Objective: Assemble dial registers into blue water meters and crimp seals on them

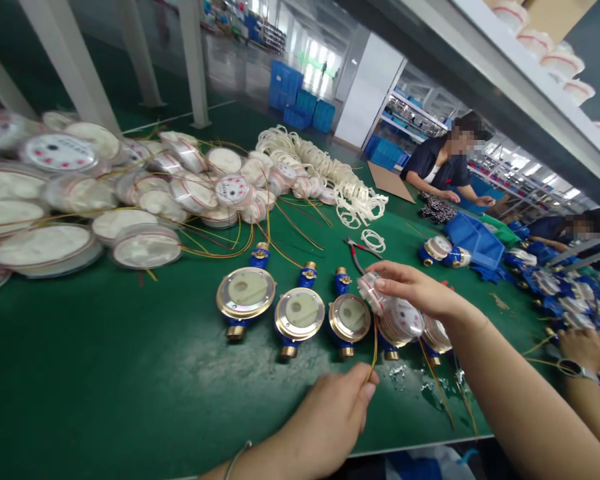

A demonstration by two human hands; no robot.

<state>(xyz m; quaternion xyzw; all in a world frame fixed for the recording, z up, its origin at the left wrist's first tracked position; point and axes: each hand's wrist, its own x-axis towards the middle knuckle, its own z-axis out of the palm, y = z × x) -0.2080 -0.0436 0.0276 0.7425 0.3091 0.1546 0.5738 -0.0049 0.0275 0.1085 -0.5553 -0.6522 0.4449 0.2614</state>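
Observation:
My right hand grips a round clear register with a white face, tilted above the meter row. Yellow wires hang from it, and my left hand pinches their lower ends near the table's front. Three blue-and-brass meter bodies, at left, middle and right, stand with pale discs facing up. To their right, a meter carries a register with a printed face, and another meter is partly hidden behind my right forearm.
Many wired registers are heaped at the left. White rings lie behind, with red-handled pliers nearer. A blue bin and more meters are at right. Co-workers sit beyond; one's watch-wearing hand is at far right.

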